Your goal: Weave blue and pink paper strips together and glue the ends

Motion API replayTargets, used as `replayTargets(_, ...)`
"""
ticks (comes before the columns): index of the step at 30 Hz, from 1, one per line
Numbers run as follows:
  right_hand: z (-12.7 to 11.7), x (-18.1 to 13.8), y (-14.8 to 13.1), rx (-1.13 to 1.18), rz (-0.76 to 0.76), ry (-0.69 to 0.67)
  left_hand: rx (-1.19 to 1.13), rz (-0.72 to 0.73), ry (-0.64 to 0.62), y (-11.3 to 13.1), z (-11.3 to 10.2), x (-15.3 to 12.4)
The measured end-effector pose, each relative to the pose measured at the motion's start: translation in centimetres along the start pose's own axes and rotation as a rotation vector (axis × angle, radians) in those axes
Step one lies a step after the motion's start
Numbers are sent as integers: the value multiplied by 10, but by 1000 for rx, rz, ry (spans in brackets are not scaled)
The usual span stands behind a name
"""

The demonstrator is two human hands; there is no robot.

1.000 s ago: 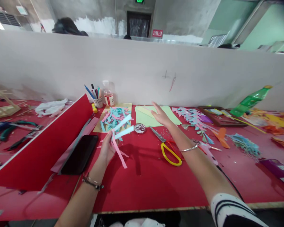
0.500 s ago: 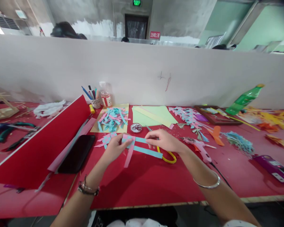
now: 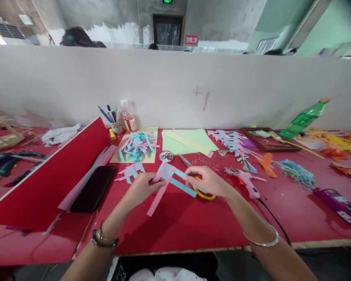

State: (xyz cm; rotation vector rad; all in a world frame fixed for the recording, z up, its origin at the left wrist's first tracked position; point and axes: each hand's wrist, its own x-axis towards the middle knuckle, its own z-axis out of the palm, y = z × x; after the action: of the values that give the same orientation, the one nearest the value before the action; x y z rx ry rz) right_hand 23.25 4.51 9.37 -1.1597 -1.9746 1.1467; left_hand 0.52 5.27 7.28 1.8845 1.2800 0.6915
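Observation:
Between my hands is a woven piece of pink and blue paper strips (image 3: 167, 171), checkered at its upper part, with loose strip ends hanging out. My left hand (image 3: 143, 187) pinches its left side between thumb and fingers. My right hand (image 3: 204, 180) has its fingers closed on a blue strip at the right. Under and beside the right hand lie yellow-handled scissors (image 3: 206, 196), partly covered, with their blades pointing up and left. A second woven paper piece (image 3: 131, 171) rests on the red table just beyond my left hand.
Cut strips (image 3: 138, 146) are heaped on a tan sheet. A black phone (image 3: 93, 190) lies left beside a slanted red board (image 3: 55, 175). To the right are a pink glue gun (image 3: 247, 181) with its cord, a finished fringe piece (image 3: 229, 143) and a green bottle (image 3: 304, 119).
The woven piece has turned, its strips now sloping down to the right and its pink tail swinging lower left. Both hands still hold it; the right has shifted slightly.

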Motion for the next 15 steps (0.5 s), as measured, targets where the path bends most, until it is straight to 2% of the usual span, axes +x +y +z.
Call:
replayTargets(6,8,7,-1,-114,-71,-8,185,68,-82,5,1,0)
replayTargets(15,12,10,-2,-61,-73,69,121,15,-91,10,7,-7)
